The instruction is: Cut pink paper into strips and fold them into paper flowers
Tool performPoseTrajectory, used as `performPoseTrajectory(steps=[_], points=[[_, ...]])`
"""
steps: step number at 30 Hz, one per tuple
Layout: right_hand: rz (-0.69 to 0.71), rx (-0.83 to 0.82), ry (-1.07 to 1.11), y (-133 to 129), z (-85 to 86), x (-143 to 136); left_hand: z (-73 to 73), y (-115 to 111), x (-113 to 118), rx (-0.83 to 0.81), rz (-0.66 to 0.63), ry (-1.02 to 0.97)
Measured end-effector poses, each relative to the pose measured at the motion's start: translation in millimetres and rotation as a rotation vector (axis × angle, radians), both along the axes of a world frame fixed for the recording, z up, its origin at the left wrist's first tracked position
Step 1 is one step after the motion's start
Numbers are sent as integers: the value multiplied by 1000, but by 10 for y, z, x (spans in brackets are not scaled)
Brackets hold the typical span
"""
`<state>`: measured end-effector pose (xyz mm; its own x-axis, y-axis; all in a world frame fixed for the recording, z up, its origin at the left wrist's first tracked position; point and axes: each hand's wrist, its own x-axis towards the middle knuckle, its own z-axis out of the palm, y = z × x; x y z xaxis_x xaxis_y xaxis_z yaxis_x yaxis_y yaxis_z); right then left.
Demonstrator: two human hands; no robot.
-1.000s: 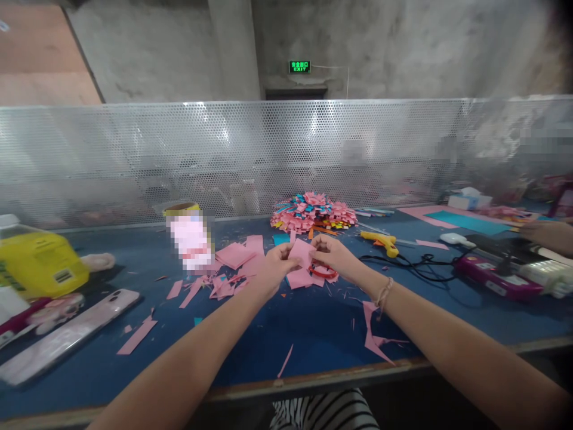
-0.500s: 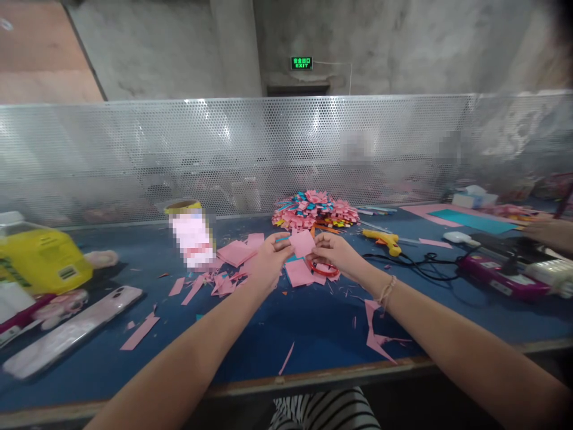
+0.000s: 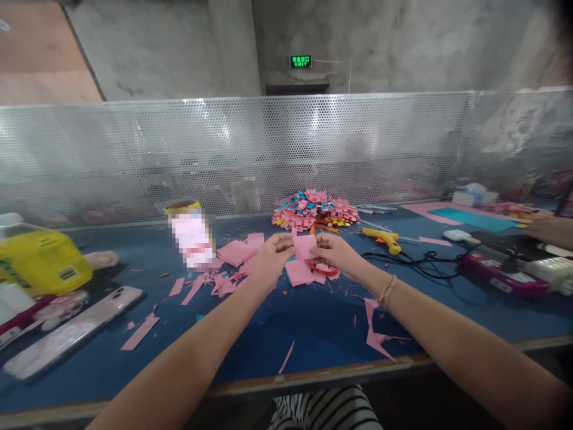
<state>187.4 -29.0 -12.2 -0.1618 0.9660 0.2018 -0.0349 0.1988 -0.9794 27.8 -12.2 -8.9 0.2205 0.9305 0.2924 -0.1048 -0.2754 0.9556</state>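
Observation:
My left hand (image 3: 278,254) and my right hand (image 3: 333,251) hold a small pink paper square (image 3: 305,246) between them, above the middle of the table. The fingers of both hands are pinched on its opposite sides. Just under my right hand shows a red loop (image 3: 326,270), like a scissor handle; I cannot tell whether the hand holds it or it lies on the table. Below the hands lies a stack of pink sheets (image 3: 299,272) with blue beneath. Pink offcuts (image 3: 226,280) are strewn left of my left hand. A heap of pink and blue folded paper pieces (image 3: 316,209) stands behind.
A yellow glue gun (image 3: 382,240) with a black cord lies to the right, near a purple power strip (image 3: 501,275). A yellow jug (image 3: 42,260) and a phone (image 3: 74,331) are at left. A perforated metal screen (image 3: 242,155) borders the back. Another person's hand (image 3: 548,230) is at far right.
The pink paper square has tilted and shifted slightly to the right between my fingers. Both hands have stayed in nearly the same place.

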Motion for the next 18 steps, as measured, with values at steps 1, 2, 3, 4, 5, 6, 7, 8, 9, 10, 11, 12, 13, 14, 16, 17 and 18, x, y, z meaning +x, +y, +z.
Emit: performPoseTrajectory(steps=[1,2,3,4,5,6,7,8,9,10,11,12,13,14,16,17,18], points=[[-9,6,-7,5,-2,3,-1,-2,2,-13,-6,5],[-17,10,-12,9,-2,4,-4,-4,5,-29,-9,7],[-20,13,-15,12,-1,4,-7,-6,9,-46,-16,6],[-20,13,-17,12,2,2,-11,-9,14,-63,-27,4],[-19,12,-21,11,7,-1,-15,-11,18,-79,-38,3],[-21,8,-27,7,13,-5,-18,-14,23,-92,-49,1],[-25,4,-37,1,19,-10,-20,-17,28,-103,-56,0],[-30,2,-45,-5,26,-14,-20,-19,32,-114,-57,0],[-33,1,-49,-12,31,-18,-20,-21,35,-124,-51,-3],[-33,-1,-46,-17,36,-21,-18,-22,38,-134,-44,-8],[-28,-3,-37,-22,40,-23,-15,-23,40,-144,-39,-15],[-22,-5,-24,-24,42,-24,-13,-24,42,-152,-40,-22],[-16,-10,-9,-25,44,-24,-10,-24,43,-158,-39,-29],[-11,-16,5,-25,44,-24,-8,-25,44,-162,-37,-33],[-1,-29,30,-19,42,-23,-3,-28,46,-165,-25,-36],[4,-34,42,-15,40,-22,-1,-30,46,-165,-18,-34],[9,-38,55,-11,37,-21,1,-31,46,-165,-14,-31]])
